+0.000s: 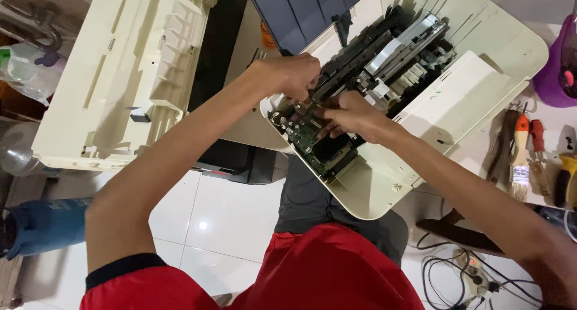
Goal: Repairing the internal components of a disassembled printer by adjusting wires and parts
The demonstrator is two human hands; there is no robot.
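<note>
Your right hand (351,115) rests on the green circuit board (306,136) inside the opened cream printer (421,106) on your lap, fingers curled; what they pinch is hidden. Your left hand (294,75) closes around the black carriage bar (354,60). Brushes (520,154) lie beyond.

- White tiled floor (228,214) carries everything, glossy below the hands.
- Cream cover (126,69) lies left of the left hand (294,75).
- Blue bundle (45,226) sits far left, near the left elbow.
- Brushes (523,154) lie right of the right hand (351,115).
- Power strip (472,274) with black cables lies under the right forearm.
</note>
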